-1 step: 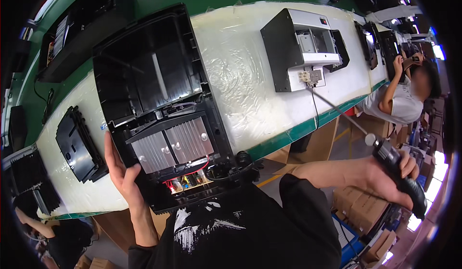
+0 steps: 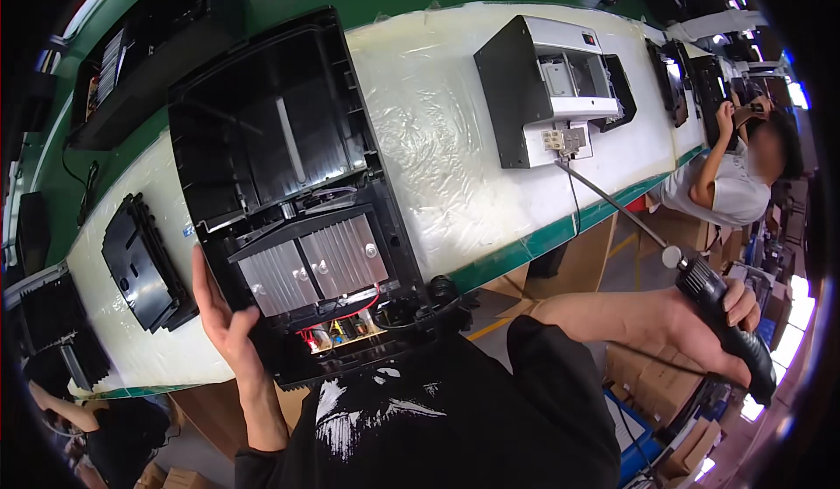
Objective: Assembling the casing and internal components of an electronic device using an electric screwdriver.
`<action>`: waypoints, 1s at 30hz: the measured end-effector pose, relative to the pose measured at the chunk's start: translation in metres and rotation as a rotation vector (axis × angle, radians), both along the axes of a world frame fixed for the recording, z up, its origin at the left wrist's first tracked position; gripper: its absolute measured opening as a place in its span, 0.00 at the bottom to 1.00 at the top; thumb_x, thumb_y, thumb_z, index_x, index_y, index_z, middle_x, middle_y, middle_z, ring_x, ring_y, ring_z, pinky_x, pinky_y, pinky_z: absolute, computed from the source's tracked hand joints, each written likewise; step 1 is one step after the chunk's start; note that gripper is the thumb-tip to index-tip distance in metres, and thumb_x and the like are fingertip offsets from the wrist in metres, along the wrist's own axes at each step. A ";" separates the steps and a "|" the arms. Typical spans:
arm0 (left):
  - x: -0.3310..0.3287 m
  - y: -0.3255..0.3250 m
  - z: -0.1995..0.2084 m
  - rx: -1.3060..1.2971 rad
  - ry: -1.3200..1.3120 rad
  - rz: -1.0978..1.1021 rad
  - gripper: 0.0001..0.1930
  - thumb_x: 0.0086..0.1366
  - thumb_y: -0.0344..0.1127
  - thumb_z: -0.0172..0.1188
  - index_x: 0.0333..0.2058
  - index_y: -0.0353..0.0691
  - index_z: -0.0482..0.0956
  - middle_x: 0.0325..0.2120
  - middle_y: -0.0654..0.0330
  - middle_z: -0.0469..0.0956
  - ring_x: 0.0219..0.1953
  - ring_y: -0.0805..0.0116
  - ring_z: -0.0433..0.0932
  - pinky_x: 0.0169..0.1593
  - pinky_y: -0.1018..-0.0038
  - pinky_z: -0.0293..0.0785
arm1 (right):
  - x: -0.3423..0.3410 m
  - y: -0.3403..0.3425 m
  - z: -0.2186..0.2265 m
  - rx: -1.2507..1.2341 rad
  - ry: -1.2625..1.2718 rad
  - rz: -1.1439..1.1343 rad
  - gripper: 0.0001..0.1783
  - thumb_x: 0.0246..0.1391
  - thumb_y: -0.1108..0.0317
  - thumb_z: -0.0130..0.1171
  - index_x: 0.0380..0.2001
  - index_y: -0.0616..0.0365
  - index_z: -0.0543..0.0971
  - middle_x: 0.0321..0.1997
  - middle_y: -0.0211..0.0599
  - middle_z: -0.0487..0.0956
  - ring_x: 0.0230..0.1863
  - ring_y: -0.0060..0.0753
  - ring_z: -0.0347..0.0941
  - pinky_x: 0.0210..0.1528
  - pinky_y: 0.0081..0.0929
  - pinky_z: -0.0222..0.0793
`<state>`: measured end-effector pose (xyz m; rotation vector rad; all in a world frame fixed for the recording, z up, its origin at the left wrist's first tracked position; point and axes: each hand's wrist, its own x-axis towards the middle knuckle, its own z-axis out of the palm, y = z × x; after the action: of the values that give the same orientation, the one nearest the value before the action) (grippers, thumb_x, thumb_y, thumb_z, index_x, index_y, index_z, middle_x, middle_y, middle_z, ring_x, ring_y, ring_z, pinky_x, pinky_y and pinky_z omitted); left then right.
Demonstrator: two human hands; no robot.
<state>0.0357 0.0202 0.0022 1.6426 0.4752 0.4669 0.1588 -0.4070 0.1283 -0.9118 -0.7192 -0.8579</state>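
The large black plastic housing with ribbed metal heat sinks (image 2: 297, 218) was steadied by the spread left hand (image 2: 229, 327); the black electric screwdriver (image 2: 726, 323), gripped in the right hand (image 2: 700, 327), was best kept square to each screw.

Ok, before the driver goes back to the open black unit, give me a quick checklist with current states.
1. Left hand steadying the black housing at its lower left edge: ok.
2. Right hand gripping the electric screwdriver: ok.
3. Driver bit over the housing: not ok, it points out to the right, toward the white unit.
4. Ribbed metal plates uncovered and reachable: ok.
5. Red wires clear of the screw spots: cannot tell.
6. Screw loaded on the bit: cannot tell.
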 end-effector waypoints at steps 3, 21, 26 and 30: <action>-0.013 -0.003 -0.002 -0.076 0.038 0.018 0.43 0.37 0.21 0.44 0.60 0.29 0.54 0.61 0.47 0.55 0.66 0.57 0.50 0.67 0.68 0.42 | 0.003 -0.003 -0.007 -0.096 0.003 -0.343 0.45 0.45 0.24 0.40 0.27 0.64 0.73 0.23 0.36 0.68 0.19 0.31 0.62 0.23 0.28 0.60; -0.010 -0.038 -0.004 0.042 -0.043 0.140 0.36 0.33 0.16 0.40 0.50 0.36 0.62 0.60 0.45 0.55 0.65 0.54 0.50 0.67 0.64 0.40 | 0.070 0.010 -0.030 -0.362 0.238 -0.067 0.45 0.45 0.23 0.37 0.26 0.63 0.70 0.21 0.39 0.68 0.21 0.33 0.65 0.27 0.28 0.62; 0.005 -0.048 -0.006 -0.069 -0.126 0.119 0.31 0.34 0.15 0.40 0.45 0.39 0.64 0.61 0.46 0.53 0.66 0.54 0.49 0.67 0.64 0.39 | 0.125 0.045 -0.007 -0.382 0.547 -0.223 0.37 0.49 0.32 0.43 0.27 0.63 0.70 0.24 0.36 0.70 0.23 0.32 0.66 0.28 0.28 0.61; 0.022 -0.052 -0.006 -0.112 -0.207 0.074 0.30 0.34 0.14 0.40 0.42 0.38 0.65 0.60 0.47 0.55 0.65 0.55 0.51 0.67 0.64 0.40 | 0.158 0.068 0.003 -0.450 0.548 -0.264 0.27 0.55 0.45 0.45 0.28 0.65 0.69 0.23 0.41 0.71 0.20 0.34 0.67 0.26 0.29 0.64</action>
<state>0.0578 -0.0317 -0.0034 1.4552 0.4008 0.6474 0.3168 -0.3388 0.1309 -1.5944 -0.3131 -0.6322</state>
